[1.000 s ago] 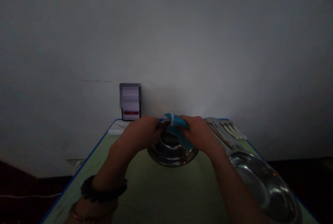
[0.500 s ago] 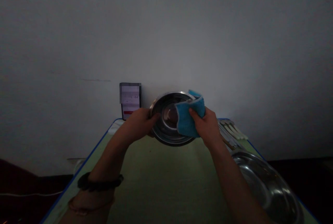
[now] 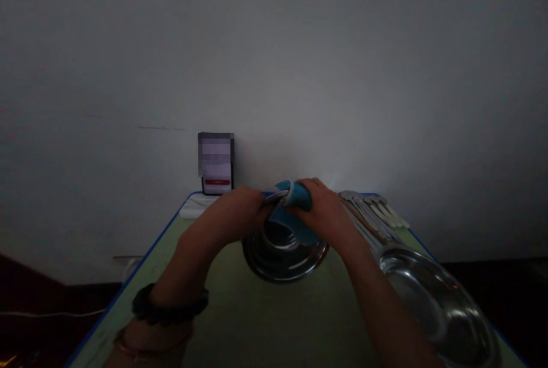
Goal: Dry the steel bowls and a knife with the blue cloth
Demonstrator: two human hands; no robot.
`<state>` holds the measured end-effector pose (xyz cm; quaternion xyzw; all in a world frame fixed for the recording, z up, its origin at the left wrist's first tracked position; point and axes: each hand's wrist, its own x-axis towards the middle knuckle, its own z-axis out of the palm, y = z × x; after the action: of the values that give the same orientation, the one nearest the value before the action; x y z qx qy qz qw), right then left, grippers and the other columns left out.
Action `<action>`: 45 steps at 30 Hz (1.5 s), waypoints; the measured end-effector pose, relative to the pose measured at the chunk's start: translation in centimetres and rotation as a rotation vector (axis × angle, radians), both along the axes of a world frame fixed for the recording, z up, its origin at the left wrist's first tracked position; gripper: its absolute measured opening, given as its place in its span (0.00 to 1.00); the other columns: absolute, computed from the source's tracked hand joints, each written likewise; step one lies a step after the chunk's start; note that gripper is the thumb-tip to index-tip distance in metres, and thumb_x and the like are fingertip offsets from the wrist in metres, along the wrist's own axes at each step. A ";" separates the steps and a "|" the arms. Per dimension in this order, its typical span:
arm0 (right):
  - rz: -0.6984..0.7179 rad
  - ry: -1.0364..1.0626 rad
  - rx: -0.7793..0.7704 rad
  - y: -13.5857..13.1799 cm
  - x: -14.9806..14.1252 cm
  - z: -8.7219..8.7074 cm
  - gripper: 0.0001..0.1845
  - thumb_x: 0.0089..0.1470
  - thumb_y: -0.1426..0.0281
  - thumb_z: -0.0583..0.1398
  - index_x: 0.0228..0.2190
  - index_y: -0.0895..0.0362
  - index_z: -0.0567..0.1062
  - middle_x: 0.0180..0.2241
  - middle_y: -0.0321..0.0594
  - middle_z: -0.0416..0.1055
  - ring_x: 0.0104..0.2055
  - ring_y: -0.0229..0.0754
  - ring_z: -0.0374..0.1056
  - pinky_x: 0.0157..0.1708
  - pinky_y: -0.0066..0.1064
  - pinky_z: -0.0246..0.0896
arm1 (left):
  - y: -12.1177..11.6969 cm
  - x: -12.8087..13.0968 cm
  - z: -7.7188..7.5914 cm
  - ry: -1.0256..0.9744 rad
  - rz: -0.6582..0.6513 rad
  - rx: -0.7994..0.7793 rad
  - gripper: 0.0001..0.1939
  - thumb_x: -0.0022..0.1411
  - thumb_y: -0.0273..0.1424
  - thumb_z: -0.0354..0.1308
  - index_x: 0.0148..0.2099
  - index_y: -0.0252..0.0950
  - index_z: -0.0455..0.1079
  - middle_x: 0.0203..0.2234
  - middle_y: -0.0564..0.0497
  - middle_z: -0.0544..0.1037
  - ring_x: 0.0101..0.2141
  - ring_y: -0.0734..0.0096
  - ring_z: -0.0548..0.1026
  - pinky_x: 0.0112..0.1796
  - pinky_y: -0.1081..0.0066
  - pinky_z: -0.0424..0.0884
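A small steel bowl (image 3: 285,257) is held above the green table (image 3: 240,316), its outer underside turned toward me. My left hand (image 3: 233,217) is closed on the bowl's far left rim. My right hand (image 3: 325,214) presses a blue cloth (image 3: 293,214) over the far right rim, fingers wrapped round the cloth. The cloth hangs partly down the bowl's outside. The bowl's inside is hidden from me.
A large steel bowl (image 3: 440,305) lies at the right edge of the table. Several spoons and utensils (image 3: 374,214) lie in a row at the far right. A phone (image 3: 217,164) stands against the wall, with a white folded cloth (image 3: 194,206) beside it.
The bowl was tipped up with its inside facing me half a second ago. It has been turned back down, underside toward me, and both hands have dropped lower with the cloth over the rim.
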<state>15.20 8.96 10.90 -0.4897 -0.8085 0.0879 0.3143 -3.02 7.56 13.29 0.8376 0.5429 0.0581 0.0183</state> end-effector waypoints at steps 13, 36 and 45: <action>0.016 0.172 -0.034 0.4 0.7 0.2 0.11 0.48 0.61 0.58 0.31 0.56 0.72 0.27 0.37 0.71 0.29 0.38 0.65 0.27 0.28 0.53 | 0.0 -0.6 0.7 -0.024 0.018 -0.015 0.23 0.61 0.41 0.41 0.26 0.33 0.69 0.17 0.48 0.72 0.20 0.70 0.70 0.21 0.73 0.57; 0.104 0.123 -0.103 0.3 0.5 0.2 0.07 0.48 0.72 0.56 0.29 0.57 0.74 0.25 0.37 0.72 0.27 0.37 0.65 0.28 0.28 0.53 | 0.0 -0.1 0.0 -0.154 0.136 -0.072 0.21 0.58 0.42 0.44 0.29 0.33 0.72 0.21 0.47 0.76 0.24 0.69 0.73 0.25 0.74 0.63; -0.147 0.778 -0.151 2.9 0.4 -2.8 0.19 0.48 0.56 0.55 0.30 0.61 0.72 0.25 0.38 0.71 0.26 0.40 0.64 0.25 0.29 0.56 | 0.1 -0.3 1.5 -0.377 0.266 -0.082 0.21 0.58 0.40 0.41 0.23 0.33 0.67 0.14 0.48 0.74 0.18 0.71 0.73 0.21 0.76 0.64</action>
<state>15.57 11.84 8.14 -0.4982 -0.5833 0.3029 0.5655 -3.36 7.69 14.80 0.7316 0.6375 0.1931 0.1455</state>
